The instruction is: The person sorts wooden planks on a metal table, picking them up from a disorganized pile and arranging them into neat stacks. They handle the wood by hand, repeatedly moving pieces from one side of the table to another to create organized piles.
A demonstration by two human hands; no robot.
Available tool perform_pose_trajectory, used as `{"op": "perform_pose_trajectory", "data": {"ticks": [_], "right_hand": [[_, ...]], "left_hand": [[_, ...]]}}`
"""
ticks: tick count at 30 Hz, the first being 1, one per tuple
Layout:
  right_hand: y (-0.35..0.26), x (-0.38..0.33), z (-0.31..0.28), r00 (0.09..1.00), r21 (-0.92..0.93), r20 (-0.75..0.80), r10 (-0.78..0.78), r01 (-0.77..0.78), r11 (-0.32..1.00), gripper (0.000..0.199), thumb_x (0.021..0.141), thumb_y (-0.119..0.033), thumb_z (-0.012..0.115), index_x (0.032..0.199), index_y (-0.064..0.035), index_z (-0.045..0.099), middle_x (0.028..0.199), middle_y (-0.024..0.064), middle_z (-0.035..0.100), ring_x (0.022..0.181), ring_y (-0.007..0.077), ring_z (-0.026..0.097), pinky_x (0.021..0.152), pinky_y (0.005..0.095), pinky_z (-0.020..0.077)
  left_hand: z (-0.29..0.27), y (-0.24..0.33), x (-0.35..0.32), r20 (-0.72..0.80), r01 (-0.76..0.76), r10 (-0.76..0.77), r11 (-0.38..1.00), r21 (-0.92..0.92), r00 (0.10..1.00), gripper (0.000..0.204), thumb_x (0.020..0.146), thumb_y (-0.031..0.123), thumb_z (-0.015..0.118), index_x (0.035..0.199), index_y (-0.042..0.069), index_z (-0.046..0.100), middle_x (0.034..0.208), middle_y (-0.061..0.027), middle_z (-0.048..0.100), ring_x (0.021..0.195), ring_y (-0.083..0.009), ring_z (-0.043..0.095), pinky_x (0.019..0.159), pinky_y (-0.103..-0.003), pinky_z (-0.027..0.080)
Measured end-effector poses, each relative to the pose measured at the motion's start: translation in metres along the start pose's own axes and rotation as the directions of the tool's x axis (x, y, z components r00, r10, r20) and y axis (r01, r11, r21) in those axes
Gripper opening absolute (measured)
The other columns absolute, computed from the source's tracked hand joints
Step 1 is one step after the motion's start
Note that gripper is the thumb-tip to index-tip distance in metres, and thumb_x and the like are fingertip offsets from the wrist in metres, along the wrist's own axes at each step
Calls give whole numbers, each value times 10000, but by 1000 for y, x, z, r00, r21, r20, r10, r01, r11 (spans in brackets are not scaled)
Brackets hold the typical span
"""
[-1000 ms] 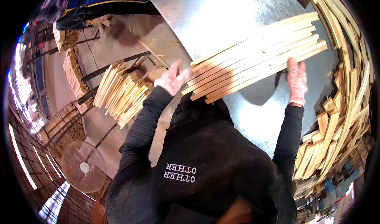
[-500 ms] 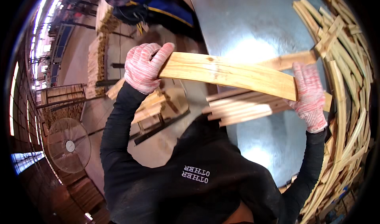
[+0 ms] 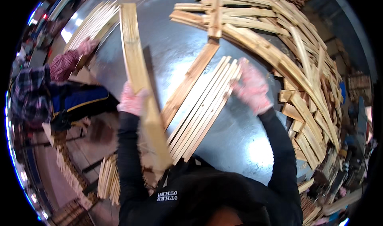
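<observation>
My left hand point(image 3: 133, 100), in a pink-and-white knit glove, is closed around a long pale wooden board point(image 3: 137, 62). The board slants across the picture from the table's far side toward my body, and its near end is blurred. My right hand point(image 3: 252, 86), gloved alike, is at the far right end of a bundle of narrow wooden slats point(image 3: 203, 110) lying side by side on the table. Its fingers look stretched and apart, slightly smeared, touching or close to the slat ends. Just left of the bundle lies a single brown board point(image 3: 189, 84).
A grey metal table point(image 3: 167, 16) spreads ahead. Long wooden strips point(image 3: 275, 58) are heaped along its right and far sides. On the left, a person in a plaid sleeve point(image 3: 32, 86) has a gloved hand on another slat stack point(image 3: 93, 24). More slats point(image 3: 108, 178) sit low at left.
The view has swung to the right. The board, earlier held level between both hands, is now in my left hand only. My right hand has left it for the slat bundle's end.
</observation>
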State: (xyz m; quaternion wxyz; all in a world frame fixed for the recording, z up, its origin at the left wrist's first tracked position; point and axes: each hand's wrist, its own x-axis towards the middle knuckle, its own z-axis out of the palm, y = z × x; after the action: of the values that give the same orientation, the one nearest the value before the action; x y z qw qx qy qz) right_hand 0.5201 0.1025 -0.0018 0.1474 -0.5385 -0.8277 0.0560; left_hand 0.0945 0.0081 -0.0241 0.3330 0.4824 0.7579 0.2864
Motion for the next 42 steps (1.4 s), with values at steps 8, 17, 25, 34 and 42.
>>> {"op": "perform_pose_trajectory", "data": {"ticks": [8,17,25,34,42], "right_hand": [[221,13,-31,845,-512,153,512,-375,773,1064,673,-391,833,1525,-93,268,1415,224,484,1298,371,487,1103,461,358],[224,70,2,752,-266,387,534,-463,845,757,802,-348,716,1438,-65,417,1178,236,644,1070,393,640,925,431,506],[208,51,-16,977,-577,-20,211,-183,796,1111,675,-486,834,1540,-103,251,1507,171,424,1398,335,399,1138,445,301],[209,38,23,894,-276,-90,439,-446,851,867,747,-331,771,1480,-114,362,1335,183,555,1224,373,536,1046,453,429],[91,-37,-24,773,944,122,623,-285,167,757,896,-374,712,1477,-50,350,1123,115,583,933,224,632,820,349,550]], "left_hand": [[3,-69,63,91,-9,-94,644,765,991,488,854,375,650,1287,173,549,1074,-213,681,1058,-388,639,881,-490,505],[116,-67,9,185,-286,235,543,789,954,827,831,550,672,1446,57,422,1335,-302,524,1134,-436,579,933,-495,492],[149,-60,4,465,-119,-79,917,381,882,753,803,368,711,1440,66,445,1237,-280,619,1104,-391,636,911,-458,520],[166,5,-79,345,-582,487,767,270,802,437,835,117,613,1270,126,579,1137,-184,634,1011,-418,610,865,-461,520],[186,47,-88,217,-520,567,820,-238,795,741,923,209,640,1533,36,257,1238,-156,635,858,-246,679,730,-382,583]]}}
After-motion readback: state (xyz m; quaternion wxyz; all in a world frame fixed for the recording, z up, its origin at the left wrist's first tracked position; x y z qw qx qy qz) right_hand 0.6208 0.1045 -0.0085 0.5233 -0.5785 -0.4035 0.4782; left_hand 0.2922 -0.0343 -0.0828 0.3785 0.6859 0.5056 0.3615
